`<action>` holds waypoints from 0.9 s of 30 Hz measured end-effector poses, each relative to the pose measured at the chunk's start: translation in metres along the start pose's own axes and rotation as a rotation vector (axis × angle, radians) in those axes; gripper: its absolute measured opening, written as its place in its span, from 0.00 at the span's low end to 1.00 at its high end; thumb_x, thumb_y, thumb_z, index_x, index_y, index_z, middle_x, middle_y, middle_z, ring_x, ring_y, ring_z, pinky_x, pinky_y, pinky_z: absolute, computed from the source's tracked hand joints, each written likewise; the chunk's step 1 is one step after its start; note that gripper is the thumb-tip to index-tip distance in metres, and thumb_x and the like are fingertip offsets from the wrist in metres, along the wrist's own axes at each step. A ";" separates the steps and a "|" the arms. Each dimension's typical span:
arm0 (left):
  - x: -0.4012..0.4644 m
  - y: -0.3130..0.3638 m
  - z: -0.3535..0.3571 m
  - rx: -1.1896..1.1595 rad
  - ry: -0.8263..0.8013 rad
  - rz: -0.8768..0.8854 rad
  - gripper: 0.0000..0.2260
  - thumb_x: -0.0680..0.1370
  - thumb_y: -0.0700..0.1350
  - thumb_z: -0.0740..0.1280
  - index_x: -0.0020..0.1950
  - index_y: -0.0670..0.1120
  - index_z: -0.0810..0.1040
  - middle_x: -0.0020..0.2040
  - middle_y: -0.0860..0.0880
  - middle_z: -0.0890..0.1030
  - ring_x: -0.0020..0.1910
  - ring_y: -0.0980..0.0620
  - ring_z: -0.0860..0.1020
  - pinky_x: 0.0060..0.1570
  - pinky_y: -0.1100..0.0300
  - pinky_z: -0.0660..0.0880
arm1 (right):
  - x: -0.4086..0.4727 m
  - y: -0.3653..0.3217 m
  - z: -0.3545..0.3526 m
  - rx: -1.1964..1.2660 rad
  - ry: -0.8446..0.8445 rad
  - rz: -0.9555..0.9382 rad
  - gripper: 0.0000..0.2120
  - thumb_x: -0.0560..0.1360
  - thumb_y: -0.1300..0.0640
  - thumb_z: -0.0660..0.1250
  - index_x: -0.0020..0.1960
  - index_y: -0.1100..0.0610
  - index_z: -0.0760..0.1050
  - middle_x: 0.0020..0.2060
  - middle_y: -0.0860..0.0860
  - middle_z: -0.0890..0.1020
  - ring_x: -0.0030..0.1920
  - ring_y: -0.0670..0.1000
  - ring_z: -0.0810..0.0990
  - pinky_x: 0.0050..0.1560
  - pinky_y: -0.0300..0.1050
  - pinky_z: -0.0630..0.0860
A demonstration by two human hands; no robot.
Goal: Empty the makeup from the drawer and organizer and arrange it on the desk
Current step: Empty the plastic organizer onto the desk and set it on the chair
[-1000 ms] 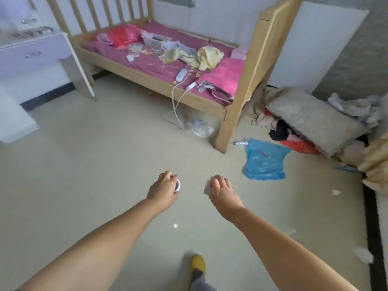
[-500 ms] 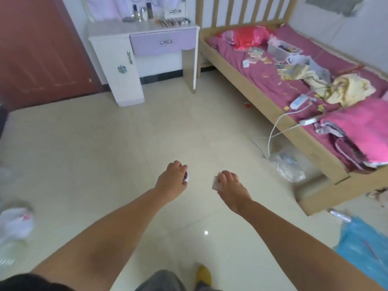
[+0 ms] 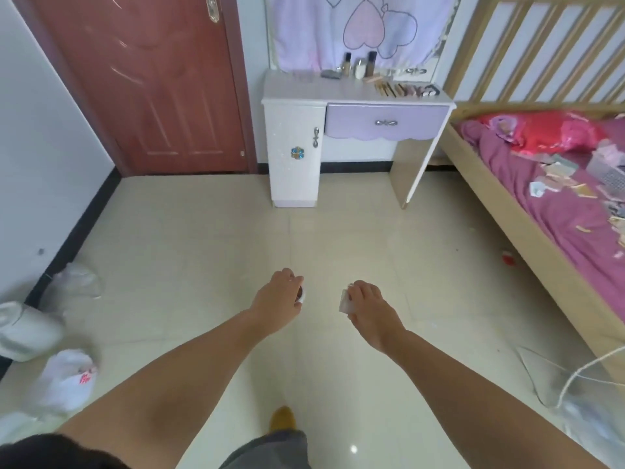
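Observation:
My left hand [image 3: 278,297] grips a small round white makeup jar [image 3: 300,296], only its edge showing past the fingers. My right hand [image 3: 367,301] holds a small pale flat compact [image 3: 344,302]. Both hands are stretched out over the tiled floor, well short of the white desk [image 3: 297,93] straight ahead. The desk's purple drawer [image 3: 385,122] is closed. Bottles [image 3: 359,65] and a row of palettes [image 3: 406,88] stand on the desk top. A grey organizer basket [image 3: 607,170] and scattered makeup pieces [image 3: 558,179] lie on the bed at the right.
A red-brown door [image 3: 152,79] is left of the desk. The wooden bed [image 3: 527,211] runs along the right side. White plastic bags [image 3: 64,377] lie by the left wall. A white cable [image 3: 588,367] trails at the lower right. Open tiled floor lies between me and the desk.
The view has swung left from the bed to face the desk and door. Both hands keep hold of their items, held out in front.

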State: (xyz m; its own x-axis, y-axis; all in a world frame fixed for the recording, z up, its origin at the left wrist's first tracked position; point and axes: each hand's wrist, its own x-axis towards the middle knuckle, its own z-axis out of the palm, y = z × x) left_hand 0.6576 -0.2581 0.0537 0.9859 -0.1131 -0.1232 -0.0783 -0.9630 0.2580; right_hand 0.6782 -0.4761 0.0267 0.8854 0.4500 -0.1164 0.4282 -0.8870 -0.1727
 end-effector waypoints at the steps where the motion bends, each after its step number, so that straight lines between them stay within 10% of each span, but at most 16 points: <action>1: 0.022 -0.014 -0.011 0.010 -0.003 0.009 0.17 0.77 0.43 0.61 0.65 0.45 0.69 0.63 0.46 0.67 0.63 0.49 0.67 0.52 0.59 0.71 | 0.026 -0.002 -0.006 -0.002 0.011 0.001 0.25 0.76 0.60 0.62 0.71 0.61 0.60 0.69 0.54 0.64 0.70 0.55 0.61 0.54 0.48 0.77; 27: 0.610 -0.280 -0.178 -0.096 0.113 -0.119 0.22 0.78 0.46 0.63 0.71 0.46 0.66 0.62 0.46 0.69 0.62 0.49 0.68 0.54 0.59 0.70 | 0.714 0.081 -0.138 -0.005 0.080 -0.196 0.22 0.75 0.59 0.63 0.68 0.62 0.64 0.67 0.56 0.68 0.67 0.58 0.66 0.61 0.49 0.70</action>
State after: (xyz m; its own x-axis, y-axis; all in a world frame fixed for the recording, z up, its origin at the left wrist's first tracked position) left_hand 1.3072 -0.0139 0.0766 0.9982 0.0332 -0.0509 0.0486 -0.9395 0.3390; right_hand 1.3695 -0.2405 0.0643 0.7967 0.6044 -0.0031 0.5941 -0.7841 -0.1795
